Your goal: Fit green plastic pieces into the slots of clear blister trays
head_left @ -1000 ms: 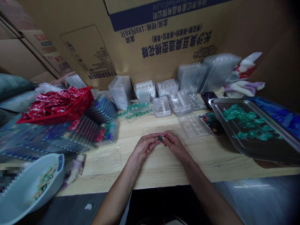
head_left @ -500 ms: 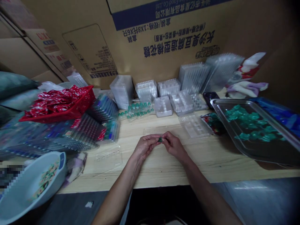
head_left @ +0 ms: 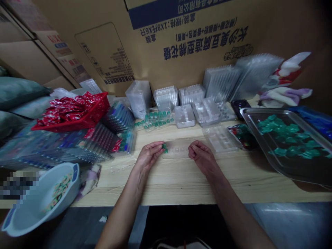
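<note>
My left hand (head_left: 149, 155) pinches a small shiny green piece (head_left: 165, 148) between thumb and fingertips, at the left end of a clear plastic tray (head_left: 178, 142). This shallow tray has a row of small hollows and lies flat on the table. My right hand (head_left: 203, 157) is closed with curled fingers at the tray's right end. Whatever it may hold is hidden. Behind the hands stand clear strips filled with green pieces (head_left: 158, 116). Nearest my right hand lies another clear compartment tray (head_left: 220, 138).
On the right, a metal tray (head_left: 259, 147) carries green wrapped pieces. Stacked clear containers (head_left: 138, 98) line the cardboard box (head_left: 145, 65) at the back. To the left are a red basket (head_left: 85, 121) of red packets, stacked filled boxes (head_left: 95, 145) and a pale blue basin (head_left: 31, 214).
My hands have moved apart, the left one leftward with the green piece and the right one rightward. The clear tray between them is now more visible. The whole view has shifted slightly.
</note>
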A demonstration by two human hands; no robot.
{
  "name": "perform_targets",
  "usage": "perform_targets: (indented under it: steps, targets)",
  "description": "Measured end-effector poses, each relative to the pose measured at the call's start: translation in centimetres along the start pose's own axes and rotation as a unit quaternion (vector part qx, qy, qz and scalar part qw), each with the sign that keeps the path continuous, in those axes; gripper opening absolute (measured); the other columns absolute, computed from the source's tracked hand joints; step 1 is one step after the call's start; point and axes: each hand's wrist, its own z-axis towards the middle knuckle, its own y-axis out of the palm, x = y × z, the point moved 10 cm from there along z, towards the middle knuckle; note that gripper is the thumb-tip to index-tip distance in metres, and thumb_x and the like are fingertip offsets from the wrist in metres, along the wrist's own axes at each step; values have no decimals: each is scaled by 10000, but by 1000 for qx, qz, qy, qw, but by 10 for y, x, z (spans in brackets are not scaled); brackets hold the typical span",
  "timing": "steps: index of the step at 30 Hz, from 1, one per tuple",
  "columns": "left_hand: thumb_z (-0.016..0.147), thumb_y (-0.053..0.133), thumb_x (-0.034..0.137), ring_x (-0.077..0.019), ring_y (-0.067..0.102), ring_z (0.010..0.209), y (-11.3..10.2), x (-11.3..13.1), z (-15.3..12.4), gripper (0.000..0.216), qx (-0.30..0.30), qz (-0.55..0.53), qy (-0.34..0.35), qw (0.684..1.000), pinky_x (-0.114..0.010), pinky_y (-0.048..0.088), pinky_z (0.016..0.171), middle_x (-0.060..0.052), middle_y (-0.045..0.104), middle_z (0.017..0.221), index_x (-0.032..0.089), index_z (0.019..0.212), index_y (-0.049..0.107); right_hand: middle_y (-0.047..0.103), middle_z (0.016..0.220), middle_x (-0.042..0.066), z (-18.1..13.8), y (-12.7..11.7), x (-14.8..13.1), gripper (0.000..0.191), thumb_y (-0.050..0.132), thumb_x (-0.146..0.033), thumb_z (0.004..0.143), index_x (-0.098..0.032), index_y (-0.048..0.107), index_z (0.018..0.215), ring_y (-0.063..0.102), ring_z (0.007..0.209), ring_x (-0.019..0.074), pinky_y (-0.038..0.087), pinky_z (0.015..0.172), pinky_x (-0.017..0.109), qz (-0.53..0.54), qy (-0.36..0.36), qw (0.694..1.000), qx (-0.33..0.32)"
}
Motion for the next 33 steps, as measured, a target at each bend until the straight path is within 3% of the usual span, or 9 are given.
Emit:
perform_targets:
  steps: [3, 5, 10, 14, 23, 26, 30, 33]
  targets:
    - [621, 844, 174, -108, 666, 702, -8, 23, 7, 265, 19, 109, 78, 991, -219, 538, 731, -26, 742, 801, 137, 871, 762, 464, 651, -33, 1, -1, 6, 252, 741, -388, 748, -216, 558, 734, 362, 550, 103, 279, 513, 268, -4, 0, 1000, 10]
    - [649, 815, 172, -115, 646, 669, -5, 30, 13, 196, 18, 218, 124, 968, -231, 518, 699, -18, 730, 746, 142, 836, 760, 480, 651, -36, 2, -6, 11, 256, 764, -382, 724, -213, 572, 736, 363, 541, 96, 277, 503, 262, 3, 8, 1000, 27]
    - [749, 701, 113, -133, 640, 704, 30, 25, 18, 98, -35, 472, 259, 842, -229, 474, 674, -38, 728, 787, 164, 803, 764, 498, 626, -46, 3, -12, 19, 267, 801, -347, 682, -203, 584, 740, 386, 527, 81, 268, 492, 240, 30, 32, 998, 40]
    - [803, 648, 101, -134, 656, 742, 52, 12, 14, 151, -103, 547, 308, 772, -224, 475, 696, -48, 731, 838, 180, 851, 768, 502, 622, -46, 2, -10, 19, 253, 805, -325, 681, -195, 594, 731, 389, 528, 73, 266, 492, 235, 40, 36, 998, 36]
    - [848, 596, 118, -186, 678, 841, 67, 4, 13, 195, -148, 637, 352, 670, -286, 498, 784, -67, 753, 867, 199, 837, 773, 505, 594, -56, 6, -10, 20, 256, 786, -321, 655, -189, 573, 702, 396, 504, 67, 271, 496, 227, 24, 36, 998, 50]
    - [864, 591, 171, -206, 687, 880, 67, 6, 12, 191, -137, 632, 383, 660, -326, 513, 829, -73, 765, 914, 215, 857, 777, 479, 554, -62, 9, -9, 20, 243, 760, -335, 648, -189, 570, 690, 388, 499, 75, 273, 496, 233, -6, 23, 998, 55]
    - [875, 596, 299, -221, 709, 892, 53, 8, 17, 196, -93, 601, 395, 689, -355, 546, 842, -62, 775, 948, 242, 928, 776, 462, 555, -64, 10, -7, 10, 193, 676, -368, 741, -190, 600, 746, 380, 510, 84, 288, 525, 234, -78, -5, 996, 31]
    - [880, 587, 411, -223, 726, 875, 38, 8, 20, 258, -53, 581, 386, 714, -356, 570, 824, -54, 777, 969, 241, 971, 759, 484, 575, -47, 12, -6, -21, 195, 563, -358, 840, -189, 661, 832, 405, 522, 104, 299, 535, 241, -258, -37, 966, -7]
